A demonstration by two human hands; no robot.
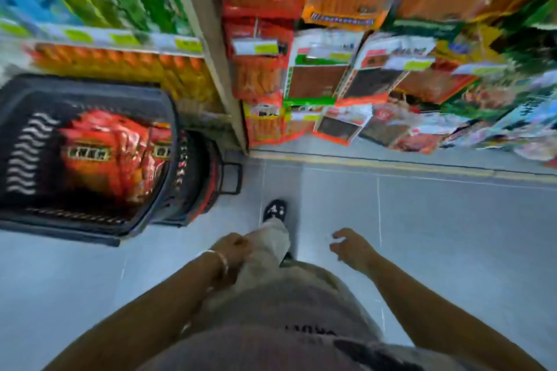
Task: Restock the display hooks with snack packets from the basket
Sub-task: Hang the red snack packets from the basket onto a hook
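Floor (452, 250): pale tile, with a yellow line along the foot of the shelving. The person stands on it, facing the display; the view is smeared by motion.

Display hooks (319, 48): several rows ahead and to the right, hung with orange, red and brown packets behind price tags. Gaps between the rows cannot be judged through the blur.

Basket (27, 153): dark, slotted walls, standing to the person's left, close against the shelf front and well apart from both hands.

Snack packets (105, 153): red, glossy, heaped inside the basket, none yet lifted. Judgement: light, soft film pouches, slippery and easily crushed. Best pinched at the flat top seam, where the hang hole should sit, and carried a few at a time.

Right hand (351, 247): low beside the thigh, fingers loosely curled, grasping nothing.

Left hand (235, 245): against the trouser leg, fingers bent, bracelet (221, 260) at the wrist. Whether it grips the fabric cannot be told.
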